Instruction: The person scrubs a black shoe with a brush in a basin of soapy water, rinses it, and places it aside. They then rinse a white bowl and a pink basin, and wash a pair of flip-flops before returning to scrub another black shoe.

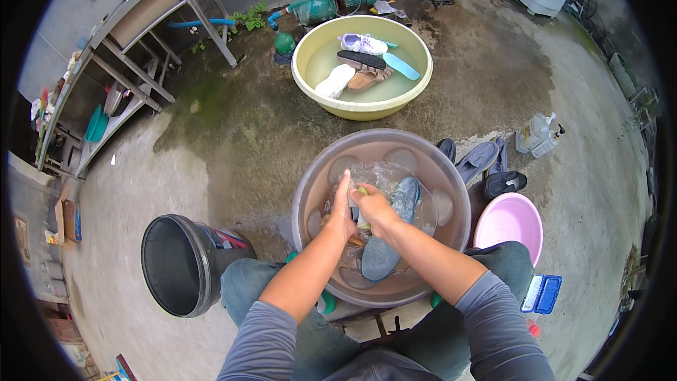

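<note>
Both my hands are over a large brown plastic basin (pixel 381 137) of shallow, sudsy water. My right hand (pixel 374 209) grips a yellow-green object (pixel 363 224), perhaps a brush; fingers hide most of it. My left hand (pixel 341 209) stands close against it, fingers stretched forward and palm turned inward; whatever its palm touches is largely hidden. Right of the hands lies a wet blue-grey shoe (pixel 407 198). A second blue-grey shoe (pixel 380 259) rests below my right forearm. Something orange-brown (pixel 356 241) shows partly beneath the hands.
Ahead stands a yellow tub (pixel 362 111) holding shoes and insoles in cloudy water, before a green water pump (pixel 333 5). Dark shoes (pixel 477 161), a pink basin (pixel 510 227) and pump bottles (pixel 537 135) are at right. A black bucket (pixel 174 264) leans at left.
</note>
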A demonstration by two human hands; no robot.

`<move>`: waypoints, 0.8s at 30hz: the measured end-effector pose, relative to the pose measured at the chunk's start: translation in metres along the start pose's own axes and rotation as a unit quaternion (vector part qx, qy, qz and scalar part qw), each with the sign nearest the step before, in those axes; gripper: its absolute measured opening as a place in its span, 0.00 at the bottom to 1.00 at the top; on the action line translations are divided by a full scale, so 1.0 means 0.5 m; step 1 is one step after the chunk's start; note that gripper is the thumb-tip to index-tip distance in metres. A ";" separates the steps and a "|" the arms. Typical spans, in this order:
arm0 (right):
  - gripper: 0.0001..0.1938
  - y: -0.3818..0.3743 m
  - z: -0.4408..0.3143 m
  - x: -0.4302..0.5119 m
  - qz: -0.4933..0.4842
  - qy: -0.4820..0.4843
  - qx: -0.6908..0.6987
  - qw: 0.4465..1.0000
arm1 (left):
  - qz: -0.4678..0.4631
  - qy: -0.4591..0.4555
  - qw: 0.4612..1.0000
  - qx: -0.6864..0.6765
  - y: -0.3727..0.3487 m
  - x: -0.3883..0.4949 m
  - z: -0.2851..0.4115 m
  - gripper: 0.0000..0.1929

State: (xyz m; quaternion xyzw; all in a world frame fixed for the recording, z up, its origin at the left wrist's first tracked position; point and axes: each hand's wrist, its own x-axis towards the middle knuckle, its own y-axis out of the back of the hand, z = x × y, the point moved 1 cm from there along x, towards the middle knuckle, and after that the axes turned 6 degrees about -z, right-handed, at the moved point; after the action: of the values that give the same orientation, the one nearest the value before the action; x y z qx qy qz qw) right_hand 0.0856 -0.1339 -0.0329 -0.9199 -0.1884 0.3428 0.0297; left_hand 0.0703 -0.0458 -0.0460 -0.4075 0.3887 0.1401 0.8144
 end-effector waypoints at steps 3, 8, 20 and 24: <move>0.23 -0.014 -0.022 -0.078 0.029 0.127 -0.136 0.982 | -0.075 -0.023 0.996 -0.031 -0.024 -0.045 0.031 0.24; 0.26 0.022 -0.073 -0.174 0.166 0.327 -0.238 0.899 | -0.119 -0.109 0.985 -0.062 -0.080 -0.076 -0.023 0.19; 0.19 0.022 -0.095 -0.217 0.070 0.241 -0.303 0.919 | -0.003 -0.195 0.981 -0.007 -0.095 -0.122 -0.071 0.17; 0.17 0.031 -0.067 -0.186 0.065 0.261 -0.333 0.904 | 0.017 -0.135 0.991 0.023 -0.064 -0.087 -0.091 0.16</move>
State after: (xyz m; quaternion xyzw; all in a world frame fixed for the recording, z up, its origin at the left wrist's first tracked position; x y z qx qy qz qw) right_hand 0.0479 -0.1800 0.0475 -0.9430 -0.2166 0.0086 -0.2524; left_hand 0.0353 -0.0972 -0.0122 -0.3600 0.2853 0.1984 0.8658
